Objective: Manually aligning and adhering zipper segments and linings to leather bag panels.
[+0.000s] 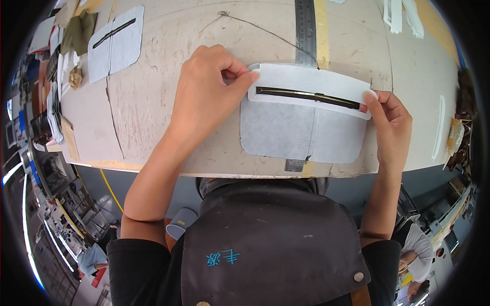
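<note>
1. Fabric panel (301, 133), grey-white with rounded corners, lies flat at centre frame on the desk (153, 102), near its lower edge.
2. White zipper strip (306, 84) with a dark zipper (306, 96) in a slot lies across the panel's top and overhangs it a little at both ends.
3. Left hand (204, 92) is closed in a pinch, thumb and forefinger on the strip's left end, centre frame.
4. Right hand (388, 117) is closed too, fingertips pinching the strip's right end, right of centre.
5. Metal ruler (305, 30) runs from the top of the frame down under the panel; its tip shows below the panel's lower edge.
6. Step in hand, as I judge it: lining the strip up square on the panel, both ends held taut.
7. Next move likely calls for even pressure at both ends so the strip sits flat and does not skew off the ruler line.
8. Second panel with zipper (115, 43) lies at upper left, well apart.
9. Loose thread (265, 30) lies on the desk above the strip.
</note>
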### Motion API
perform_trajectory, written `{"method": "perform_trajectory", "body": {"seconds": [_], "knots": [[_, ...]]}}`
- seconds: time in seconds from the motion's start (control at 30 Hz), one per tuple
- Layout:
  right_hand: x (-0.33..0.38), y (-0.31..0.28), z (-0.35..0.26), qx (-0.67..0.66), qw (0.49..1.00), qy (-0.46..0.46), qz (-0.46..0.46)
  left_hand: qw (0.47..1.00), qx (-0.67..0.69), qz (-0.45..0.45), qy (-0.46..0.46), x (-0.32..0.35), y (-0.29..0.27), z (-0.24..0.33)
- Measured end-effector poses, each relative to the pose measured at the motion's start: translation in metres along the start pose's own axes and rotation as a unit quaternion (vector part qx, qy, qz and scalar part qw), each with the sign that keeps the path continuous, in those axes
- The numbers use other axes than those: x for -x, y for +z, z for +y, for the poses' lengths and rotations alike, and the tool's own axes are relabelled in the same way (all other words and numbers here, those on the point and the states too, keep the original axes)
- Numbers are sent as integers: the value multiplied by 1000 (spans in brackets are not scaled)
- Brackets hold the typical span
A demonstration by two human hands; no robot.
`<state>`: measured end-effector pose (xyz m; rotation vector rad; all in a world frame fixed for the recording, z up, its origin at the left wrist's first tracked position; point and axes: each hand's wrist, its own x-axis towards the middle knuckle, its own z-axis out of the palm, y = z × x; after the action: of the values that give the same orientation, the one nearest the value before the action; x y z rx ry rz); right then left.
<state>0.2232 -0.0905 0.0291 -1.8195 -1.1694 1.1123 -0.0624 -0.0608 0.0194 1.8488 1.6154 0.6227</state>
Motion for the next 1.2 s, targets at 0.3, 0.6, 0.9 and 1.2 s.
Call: {"method": "perform_trajectory", "body": {"seconds": [0.3,0.6,0.9,1.2], "knots": [[-2,0,2,10,1000,-3,7,1000,-5,9,7,-1,2,0],[-1,4,1,6,1000,4,23,1000,-2,15,10,0,4,2],[1,6,-4,10,1000,11,27,1000,-3,23,17,1,6,0],[0,6,-1,-5,999,8,34,999,-4,31,19,2,8,1]]}}
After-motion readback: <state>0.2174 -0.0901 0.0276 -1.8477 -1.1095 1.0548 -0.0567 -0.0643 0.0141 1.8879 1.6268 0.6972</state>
